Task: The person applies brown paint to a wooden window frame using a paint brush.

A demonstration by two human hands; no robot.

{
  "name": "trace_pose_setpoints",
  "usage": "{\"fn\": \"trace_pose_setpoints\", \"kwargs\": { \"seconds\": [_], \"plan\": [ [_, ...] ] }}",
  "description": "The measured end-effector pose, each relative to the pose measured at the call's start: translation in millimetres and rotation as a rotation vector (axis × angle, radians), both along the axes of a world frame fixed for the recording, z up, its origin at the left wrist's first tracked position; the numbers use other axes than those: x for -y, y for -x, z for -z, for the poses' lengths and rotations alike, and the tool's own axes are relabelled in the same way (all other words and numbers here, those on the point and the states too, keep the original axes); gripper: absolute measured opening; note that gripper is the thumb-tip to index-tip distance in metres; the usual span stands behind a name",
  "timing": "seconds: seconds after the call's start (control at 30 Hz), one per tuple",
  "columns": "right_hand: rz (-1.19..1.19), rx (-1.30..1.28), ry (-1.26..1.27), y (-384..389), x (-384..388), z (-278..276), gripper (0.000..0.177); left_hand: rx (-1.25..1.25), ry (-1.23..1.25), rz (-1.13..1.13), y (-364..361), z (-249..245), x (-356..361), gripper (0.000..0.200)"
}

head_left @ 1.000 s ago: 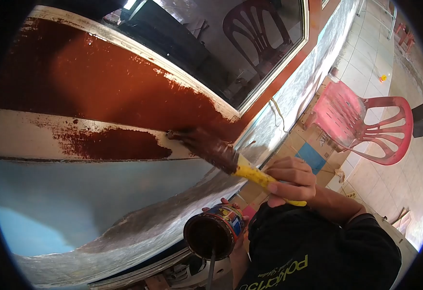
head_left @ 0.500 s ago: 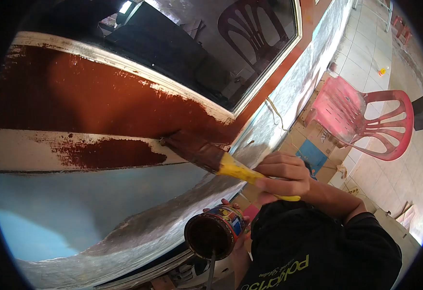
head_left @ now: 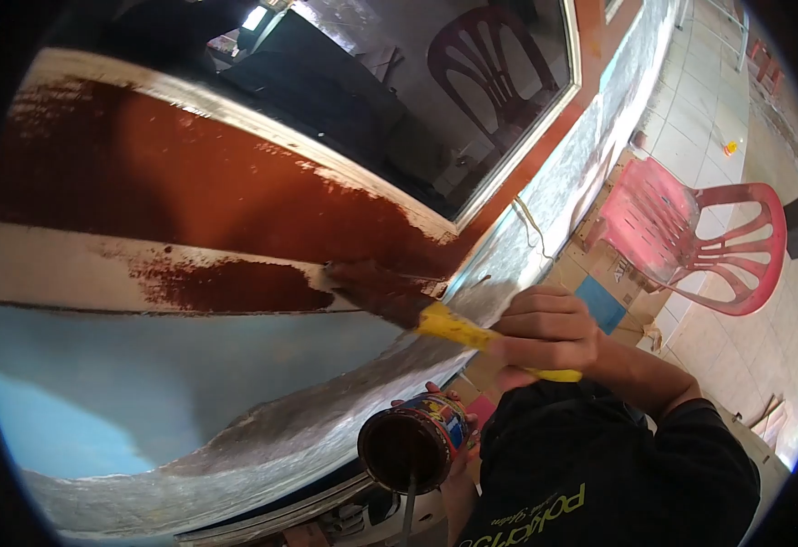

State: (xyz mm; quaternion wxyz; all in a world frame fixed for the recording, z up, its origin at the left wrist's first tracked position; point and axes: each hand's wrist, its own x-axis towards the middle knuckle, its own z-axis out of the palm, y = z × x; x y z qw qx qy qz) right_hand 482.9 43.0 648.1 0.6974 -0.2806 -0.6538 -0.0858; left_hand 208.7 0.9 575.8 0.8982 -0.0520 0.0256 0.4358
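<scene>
My right hand (head_left: 547,335) is closed round the yellow handle of a wide paintbrush (head_left: 458,326). The brush's dark, paint-covered bristles touch or hover just over the pale strip below the red-brown board (head_left: 262,205), beside a freshly coloured patch (head_left: 226,284). Lower down, my left hand (head_left: 463,447) holds a paint can (head_left: 405,448) from behind and below, with fingertips showing at its far side. The can is tilted with its mouth towards me; its inside is dark, and a thin stick (head_left: 409,515) stands out of it.
A dark glass pane with a pale frame (head_left: 517,173) is above the board. Light blue wall (head_left: 144,378) and rough grey plaster lie below. On the right, a red plastic chair (head_left: 658,219) stands by flattened cardboard and a blue sheet (head_left: 601,305) on the tiled floor (head_left: 718,356).
The whole view has shifted slightly, so the scene sits a little further right and lower. The bristles have moved slightly along the pale strip; both hands keep their holds.
</scene>
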Motion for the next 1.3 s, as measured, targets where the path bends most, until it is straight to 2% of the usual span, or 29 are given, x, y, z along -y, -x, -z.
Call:
{"fn": "trace_pose_setpoints", "kwargs": {
  "seconds": [0.07,0.2,0.27,0.33,0.53,0.67,0.77,0.87,1.0,1.13,1.3],
  "plan": [
    [-0.109,-0.102,-0.005,-11.1,3.2,-6.6,0.027,-0.229,-0.043,-0.194,9.8,14.8,9.4,0.06],
    [-0.291,-0.42,0.011,-19.3,-5.4,-24.5,0.025,-0.256,-0.032,-0.214,8.6,13.9,11.8,0.057],
    [-0.232,-0.275,0.107,-26.0,-11.2,-46.2,0.026,-0.311,-0.017,-0.229,4.5,7.9,14.6,0.057],
    [-0.206,-0.08,0.134,-32.5,-22.6,-54.7,0.027,-0.247,-0.018,-0.217,4.2,8.3,13.2,0.056],
    [-0.287,0.173,0.005,-66.8,-39.9,-84.9,0.034,-0.127,0.002,-0.217,11.1,17.4,14.0,0.056],
    [-0.3,0.358,0.006,-76.0,-43.0,-114.3,0.038,-0.131,-0.068,-0.223,11.6,21.4,13.2,0.055],
    [-0.25,0.538,0.038,-78.8,-42.4,-119.1,0.042,-0.107,-0.013,-0.219,13.0,23.2,12.5,0.056],
    [-0.218,0.572,0.004,-85.6,-38.4,-129.5,0.042,-0.123,-0.013,-0.224,14.4,21.9,12.2,0.055],
    [-0.303,0.541,0.027,-85.1,-41.5,-130.0,0.039,-0.138,-0.025,-0.229,14.0,23.4,13.1,0.056],
    [-0.14,0.55,0.021,-85.0,-30.4,-126.0,0.04,-0.136,-0.035,-0.231,15.1,27.3,12.4,0.058],
    [-0.282,0.245,-0.028,-71.8,-28.3,-102.3,0.037,-0.107,-0.051,-0.232,9.7,23.4,11.3,0.058]
  ]
}}
